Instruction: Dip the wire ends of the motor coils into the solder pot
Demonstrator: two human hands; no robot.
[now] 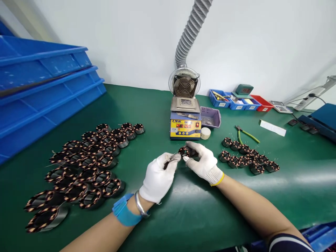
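Observation:
In white gloves, both of my hands meet over the green table in front of a small yellow and blue solder pot [185, 122]. My right hand [203, 161] grips a motor stator [184, 151], a dark ring with copper windings, its winding side turned toward my left. My left hand [160, 175] has thumb and fingers pinched together at the stator's near left edge; what lies between those fingertips is too small to make out. A blue wrist strap [126, 211] and a metal bangle [141, 205] sit on my left wrist.
Many stators [88, 161] stand in a cluster at left, several more [244, 160] at right beside green-handled cutters [246, 134]. Behind are a purple tray [217, 119], blue bins [219, 102], a red bin [262, 104] and a fume hose [193, 29]. Blue crates [47, 94] are stacked far left.

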